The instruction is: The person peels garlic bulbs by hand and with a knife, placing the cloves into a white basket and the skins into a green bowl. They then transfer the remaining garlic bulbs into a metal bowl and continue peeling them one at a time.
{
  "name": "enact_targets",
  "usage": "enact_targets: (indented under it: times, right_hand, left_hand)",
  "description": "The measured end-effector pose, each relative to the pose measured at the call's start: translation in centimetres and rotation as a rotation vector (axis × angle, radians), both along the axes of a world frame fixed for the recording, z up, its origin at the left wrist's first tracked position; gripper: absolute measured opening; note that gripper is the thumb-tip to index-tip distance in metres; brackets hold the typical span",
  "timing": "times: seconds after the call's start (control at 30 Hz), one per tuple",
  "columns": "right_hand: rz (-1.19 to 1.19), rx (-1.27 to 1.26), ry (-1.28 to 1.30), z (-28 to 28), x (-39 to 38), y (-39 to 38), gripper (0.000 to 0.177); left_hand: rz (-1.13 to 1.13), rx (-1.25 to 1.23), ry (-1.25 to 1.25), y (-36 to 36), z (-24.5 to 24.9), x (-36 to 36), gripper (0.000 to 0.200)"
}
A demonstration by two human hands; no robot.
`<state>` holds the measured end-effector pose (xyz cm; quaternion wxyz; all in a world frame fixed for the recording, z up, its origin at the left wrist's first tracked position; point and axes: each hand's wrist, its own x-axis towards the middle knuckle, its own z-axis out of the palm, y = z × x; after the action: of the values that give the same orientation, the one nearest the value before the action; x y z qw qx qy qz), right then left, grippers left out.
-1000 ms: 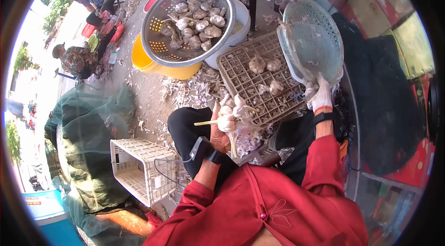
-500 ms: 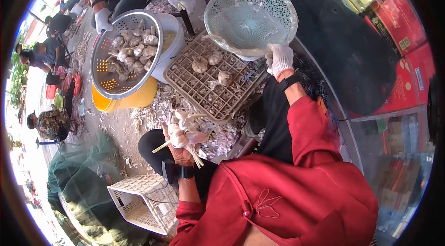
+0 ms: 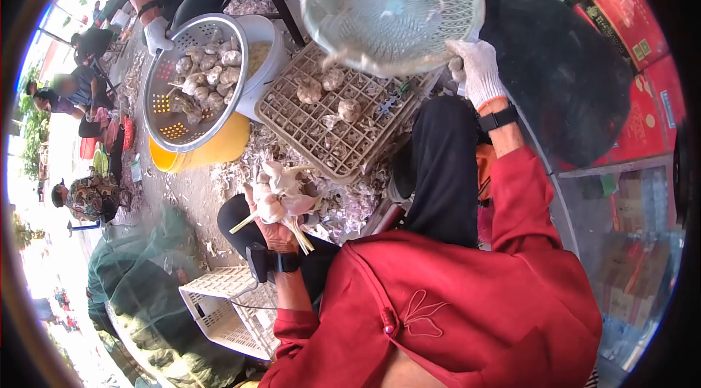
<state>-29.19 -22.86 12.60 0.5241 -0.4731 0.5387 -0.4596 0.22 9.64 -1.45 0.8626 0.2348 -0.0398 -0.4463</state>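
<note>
My bare left hand [image 3: 272, 236] holds several peeled garlic bulbs [image 3: 272, 202] with pale cut stems poking out, above my left knee. My right hand [image 3: 478, 70], in a white knit glove, grips the near right rim of a pale green plastic basket [image 3: 391, 12]. That basket is tilted, its perforated inside facing me, and blurred by motion. Beneath it, unpeeled garlic bulbs [image 3: 309, 90] lie on an upturned brown plastic crate [image 3: 292, 128] with a grid top.
Opposite, a person's gloved hand [image 3: 158, 35] holds a metal colander [image 3: 157, 114] of garlic above a yellow bucket [image 3: 226, 141] and a white bucket [image 3: 270, 70]. Garlic skins litter the ground. A white crate [image 3: 219, 289] lies at lower left, red boxes [image 3: 631, 37] at right.
My right hand has lifted the green basket and moved it toward the upper right. The other person's second glove is now partly behind the basket. My left hand still holds its garlic.
</note>
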Motion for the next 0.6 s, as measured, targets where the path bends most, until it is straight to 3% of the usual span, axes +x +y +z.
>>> enact_targets:
  times: [0.03,0.1,0.17,0.23,0.3,0.4,0.5,0.53,0.57,0.6]
  right_hand:
    - [0.064,0.015,-0.046,0.3,0.3,1.0,0.015]
    - [0.193,-0.003,0.096,1.0,1.4,3.3,0.016]
    - [0.263,0.037,0.113,0.6,2.9,5.0,0.017]
    - [0.375,0.088,0.158,0.7,4.4,7.0,0.018]
    - [0.497,0.095,0.177,-0.8,5.5,8.3,0.018]
    - [0.647,0.123,0.212,-3.2,6.8,9.9,0.021]
    - [0.788,0.040,0.438,-5.1,8.8,10.8,0.019]
    - [0.830,0.046,0.493,-4.8,9.4,11.2,0.031]
    - [0.836,-0.143,0.585,-7.7,9.9,10.6,0.033]
    - [0.853,-0.029,0.555,-6.8,10.1,10.6,0.034]
  left_hand:
    - [0.001,0.004,-0.004,0.6,-0.9,1.3,0.045]
    - [0.031,0.056,0.111,2.0,-3.4,3.2,0.053]
    - [0.157,0.025,-0.084,2.1,0.7,1.8,0.042]
    - [0.176,0.150,-0.037,3.4,1.5,2.8,0.041]
    - [0.221,0.180,-0.069,5.0,0.0,4.4,0.040]
    - [0.112,0.197,-0.012,7.3,-2.6,6.7,0.042]
    - [0.058,0.129,0.148,4.5,3.7,3.7,0.043]
    - [0.061,0.132,0.147,4.5,3.6,3.8,0.043]
    - [0.055,0.157,0.130,4.3,2.9,3.7,0.044]
    - [0.051,0.178,0.115,4.2,2.7,3.4,0.045]
